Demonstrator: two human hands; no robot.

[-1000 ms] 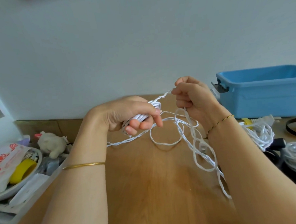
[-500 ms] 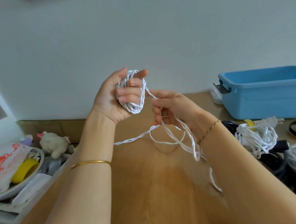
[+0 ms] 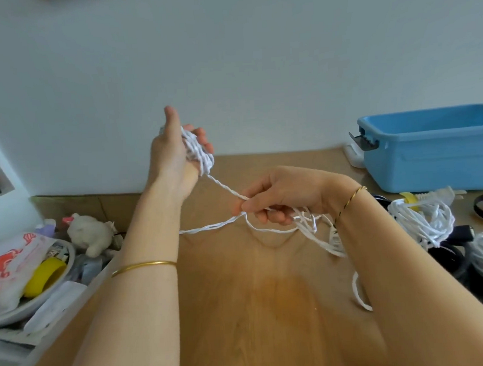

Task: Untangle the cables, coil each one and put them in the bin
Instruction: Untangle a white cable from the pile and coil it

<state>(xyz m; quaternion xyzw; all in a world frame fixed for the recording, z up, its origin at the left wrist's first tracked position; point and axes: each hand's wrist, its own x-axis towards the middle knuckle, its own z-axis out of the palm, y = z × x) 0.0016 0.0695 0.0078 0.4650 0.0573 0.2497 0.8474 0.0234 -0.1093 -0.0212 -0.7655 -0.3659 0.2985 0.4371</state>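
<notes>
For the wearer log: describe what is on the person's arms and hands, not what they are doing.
No sleeves or gloves show, and both forearms are bare. Behind the left hand, a plain gold bangle circles the forearm. At the wrist of the right hand sits a thin bracelet, gold twisted with a dark strand. No watch is in view.

Left hand raised, thumb up, fingers curled; right hand lower, palm down, thumb and forefinger pinched.
</notes>
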